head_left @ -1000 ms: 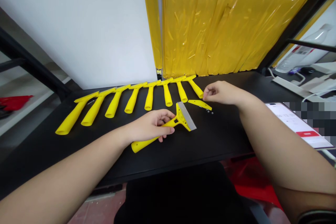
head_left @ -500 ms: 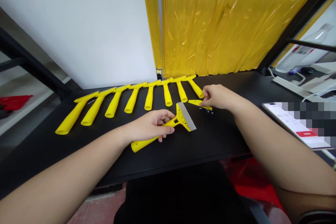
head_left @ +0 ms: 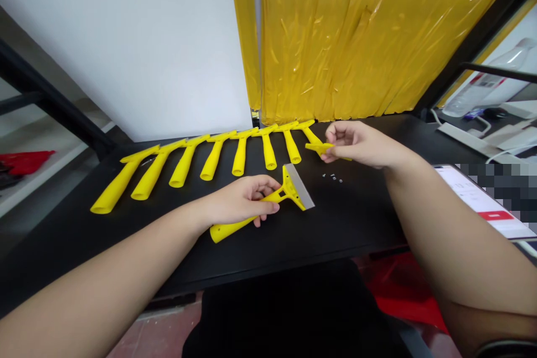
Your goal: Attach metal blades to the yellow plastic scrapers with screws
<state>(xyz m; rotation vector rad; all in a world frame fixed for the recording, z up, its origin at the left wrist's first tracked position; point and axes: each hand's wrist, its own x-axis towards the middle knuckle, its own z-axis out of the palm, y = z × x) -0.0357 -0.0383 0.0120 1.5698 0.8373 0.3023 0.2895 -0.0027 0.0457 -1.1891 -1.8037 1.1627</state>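
My left hand (head_left: 247, 201) is closed round the yellow handle of a scraper (head_left: 230, 229). Its metal blade (head_left: 301, 187) points to the right, low over the black tabletop. Between the thumb and fingers of my right hand (head_left: 352, 142) is a flat yellow plastic plate (head_left: 319, 147), lifted off the table and partly hidden by the fingers. Below that hand lie several small screws and nuts (head_left: 334, 177). A row of other yellow scrapers (head_left: 239, 156) stretches along the back of the table, handles toward me.
The black table (head_left: 260, 257) ends just in front of my body. A phone (head_left: 482, 201) lies at the right. Beyond it are a clear plastic bottle (head_left: 482, 81) and cables. A white panel (head_left: 146, 39) and yellow plastic sheeting (head_left: 335, 39) stand behind the table.
My right hand has picked the yellow plate up off the table, turned it and raised it slightly. The small screws and nuts now show more fully. My left hand stays put.
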